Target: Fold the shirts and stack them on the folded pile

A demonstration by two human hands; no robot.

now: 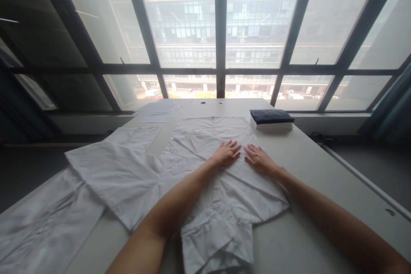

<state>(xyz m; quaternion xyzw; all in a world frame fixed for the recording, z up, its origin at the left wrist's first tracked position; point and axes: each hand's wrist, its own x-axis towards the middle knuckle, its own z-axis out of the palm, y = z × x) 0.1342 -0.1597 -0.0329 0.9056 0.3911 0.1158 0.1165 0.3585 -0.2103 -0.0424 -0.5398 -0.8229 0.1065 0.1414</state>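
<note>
A creased white garment [189, 154] lies spread on a pale bench [321, 184], to the left of a folded stack [272, 120] topped with navy cloth [271, 115] and reaching nearer the viewer. A person's left hand [227, 153] and right hand [260, 160] rest flat on it, both nearer than the stack, each grip spread. A second white garment [51, 218] lies farther left of the stack.

White table [314, 227] — rumpled shirt [224, 190], another white garment [51, 214], flat sheets [157, 110], folded stack [272, 120].
</note>
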